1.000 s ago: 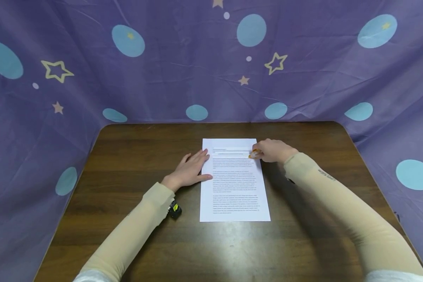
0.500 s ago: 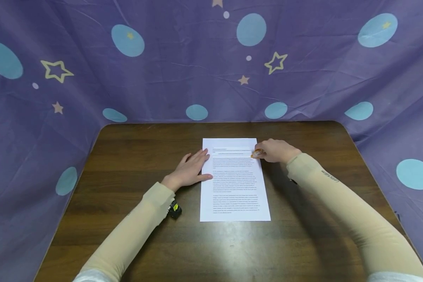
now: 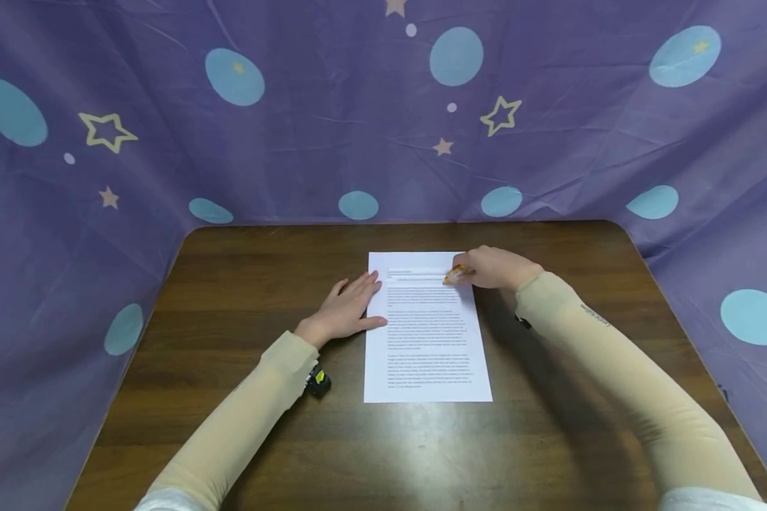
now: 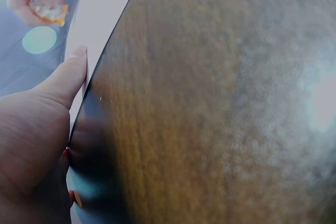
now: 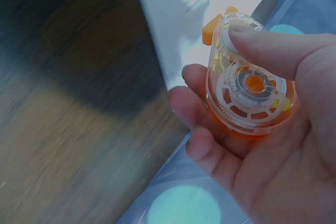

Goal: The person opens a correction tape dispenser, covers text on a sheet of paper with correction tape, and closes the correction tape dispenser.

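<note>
A printed sheet of white paper (image 3: 422,369) lies on the wooden table, its lines of text running across it. My left hand (image 3: 345,310) rests flat on its left edge, fingers spread and thumb reaching onto the page. Over the upper right part of the sheet, my right hand (image 3: 495,267) holds a correction tape dispenser (image 5: 252,103), clear-bodied with orange parts. In the right wrist view the thumb presses on its clear case while the fingers curl beneath. The dispenser's orange tip points down and left, close over the upper lines of text.
The brown wooden table (image 3: 262,284) has rounded far corners. A purple curtain (image 3: 332,128) with stars and blue dots hangs behind it and along both sides. A small black device (image 3: 318,382) sits at the left wrist.
My right hand shifts slightly right, then back left over the page with the correction tape dispenser, which now tilts more steeply. The left hand and the paper stay in place.
</note>
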`<state>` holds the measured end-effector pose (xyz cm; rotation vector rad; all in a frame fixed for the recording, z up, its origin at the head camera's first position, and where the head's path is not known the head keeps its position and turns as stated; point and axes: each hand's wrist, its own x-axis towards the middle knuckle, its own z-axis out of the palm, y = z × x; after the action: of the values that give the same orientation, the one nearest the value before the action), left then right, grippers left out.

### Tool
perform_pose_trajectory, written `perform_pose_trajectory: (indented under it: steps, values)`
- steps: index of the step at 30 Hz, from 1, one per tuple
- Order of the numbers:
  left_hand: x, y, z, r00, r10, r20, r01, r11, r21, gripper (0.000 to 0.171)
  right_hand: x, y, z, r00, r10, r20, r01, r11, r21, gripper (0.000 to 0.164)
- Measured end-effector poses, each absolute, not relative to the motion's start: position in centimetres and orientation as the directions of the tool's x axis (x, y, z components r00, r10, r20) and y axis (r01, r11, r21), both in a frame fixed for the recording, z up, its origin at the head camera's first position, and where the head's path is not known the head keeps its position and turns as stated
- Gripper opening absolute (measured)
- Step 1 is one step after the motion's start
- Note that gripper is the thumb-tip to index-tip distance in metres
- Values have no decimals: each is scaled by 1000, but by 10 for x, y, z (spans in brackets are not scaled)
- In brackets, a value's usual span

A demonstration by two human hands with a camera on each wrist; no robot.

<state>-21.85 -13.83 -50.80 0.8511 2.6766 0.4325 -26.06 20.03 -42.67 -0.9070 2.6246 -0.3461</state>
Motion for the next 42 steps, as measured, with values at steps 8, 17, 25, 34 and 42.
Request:
perform_pose_trajectory:
  steps: [8,17,25,34,42]
  values:
    - [-218,-136,-502,-783,587,-205,493,787,370,90,-262,170,-421,-697,-685,-209,-588,714,-379,14]
    - [-218,-136,-499,-781,586,-215,489,789,372,90,-265,144,-424,-679,-698,-229,-602,708,-370,12]
    - [-219,-136,-500,-784,586,-206,497,790,359,89,-268,123,-430,-687,-697,-207,-607,706,-364,21]
    - [-217,-136,-501,-777,600,-192,510,778,367,88,-264,102,-437,-698,-697,-162,-635,708,-309,20]
    - [-220,-138,-509,-782,595,-184,510,781,361,88,-261,93,-443,-697,-696,-172,-646,714,-270,16]
